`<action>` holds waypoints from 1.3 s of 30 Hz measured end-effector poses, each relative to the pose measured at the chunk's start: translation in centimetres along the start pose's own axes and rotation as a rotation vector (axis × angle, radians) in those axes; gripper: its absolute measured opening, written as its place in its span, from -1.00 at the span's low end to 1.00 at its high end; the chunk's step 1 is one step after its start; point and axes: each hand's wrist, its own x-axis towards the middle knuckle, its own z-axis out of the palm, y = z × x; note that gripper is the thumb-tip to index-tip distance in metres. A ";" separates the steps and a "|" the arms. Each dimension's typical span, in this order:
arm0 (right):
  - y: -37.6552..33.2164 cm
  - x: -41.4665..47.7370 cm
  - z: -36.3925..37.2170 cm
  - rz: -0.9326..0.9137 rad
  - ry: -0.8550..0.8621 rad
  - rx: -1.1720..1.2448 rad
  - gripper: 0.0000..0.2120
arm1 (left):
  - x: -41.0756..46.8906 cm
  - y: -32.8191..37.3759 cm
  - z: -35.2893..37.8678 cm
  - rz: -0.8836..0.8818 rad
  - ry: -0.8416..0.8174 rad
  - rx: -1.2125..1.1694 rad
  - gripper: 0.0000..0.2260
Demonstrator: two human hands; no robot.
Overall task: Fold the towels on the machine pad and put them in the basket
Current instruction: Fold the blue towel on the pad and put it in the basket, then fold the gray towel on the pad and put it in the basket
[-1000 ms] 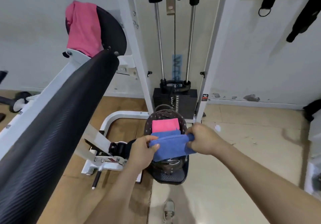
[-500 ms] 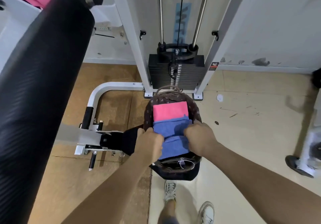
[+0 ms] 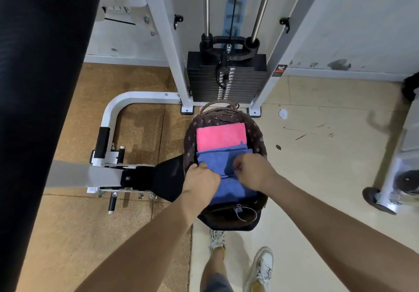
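Blue terry fills the near half of the basket [image 3: 259, 138] as I lean over it, seen from the head camera, the only view on offer. My left hand [image 3: 200, 183] has its fingers curled round the left edge of the blue towel [image 3: 215, 160]. My right hand [image 3: 254, 171] is knuckles-up with its fingers bunched and pinches a fold near the towel's middle. Both hands hold cloth inside the rim.

The blue towel lies folded flat in layers, with a crease running across between my 2 hands. I cannot tell whether the layers are 1 towel or 2. Just beyond it, touching its far edge, a pink towel [image 3: 221, 135] sits folded into a neat rectangle against the far wall of the basket. The basket stands on the floor [image 3: 317, 155] in front of the weight stack [image 3: 226, 76].

The risk, as I judge it, comes when I let go. If I pull my fingers out fast, the top layer may drag up and spring open. A sideways shove could also rumple the pink towel or hang a corner over the rim.

The black machine pad [image 3: 34, 87] fills the left of the frame, and no towel shows on the part in view.
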 end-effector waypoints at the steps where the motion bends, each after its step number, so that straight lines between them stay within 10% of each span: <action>1: -0.4 -0.1 -0.6 0.095 -0.057 0.297 -0.84 | 0.0 -0.2 -0.1 -0.017 0.019 -0.009 -0.86; 4: -0.7 -1.0 -2.2 0.365 -0.217 1.026 -0.84 | 0.2 -0.4 1.2 -0.064 0.179 -0.126 -0.57; 8: 0.5 -0.6 -1.1 0.498 -0.187 1.266 -0.66 | 0.0 0.1 1.1 -0.121 0.126 -0.273 -0.29; 20: -0.1 -2.3 -1.3 0.557 -0.055 1.772 -0.77 | 3.1 0.4 -0.7 -0.336 0.051 -0.686 -0.61; 26: -1.4 -4.6 -2.5 0.506 -0.052 1.877 -0.63 | 1.1 0.8 -0.9 -0.161 -0.103 -0.747 -0.54; 39: 7.7 -21.7 -18.5 -0.103 0.336 1.517 -0.73 | -7.8 4.7 -23.2 0.003 0.450 -1.591 -0.74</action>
